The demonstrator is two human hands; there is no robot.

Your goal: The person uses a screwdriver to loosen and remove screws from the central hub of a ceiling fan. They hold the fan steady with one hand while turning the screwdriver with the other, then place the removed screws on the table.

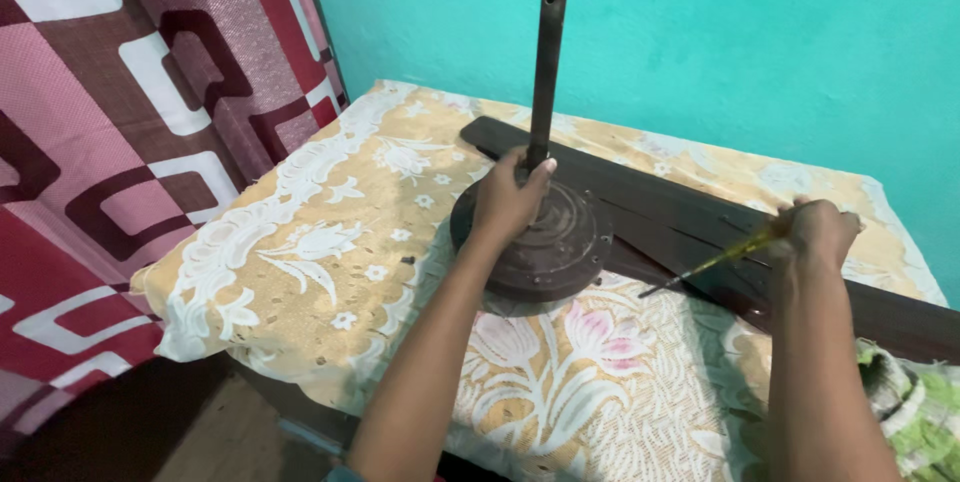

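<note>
A dark brown ceiling fan motor (550, 242) lies on a table with its down rod (548, 62) standing upright. My left hand (510, 197) grips the base of the rod on top of the motor. Long dark fan blades (680, 217) lie behind the motor, stretching toward the right. My right hand (815, 232) holds a screwdriver (705, 267) with a yellowish handle, its tip pointing left and down toward the blade near the motor.
The table wears a yellow cloth with white lace flowers (330, 242). A maroon patterned curtain (130, 122) hangs at the left, a turquoise wall (720, 32) stands behind. A green patterned cloth (915, 402) lies at the right edge.
</note>
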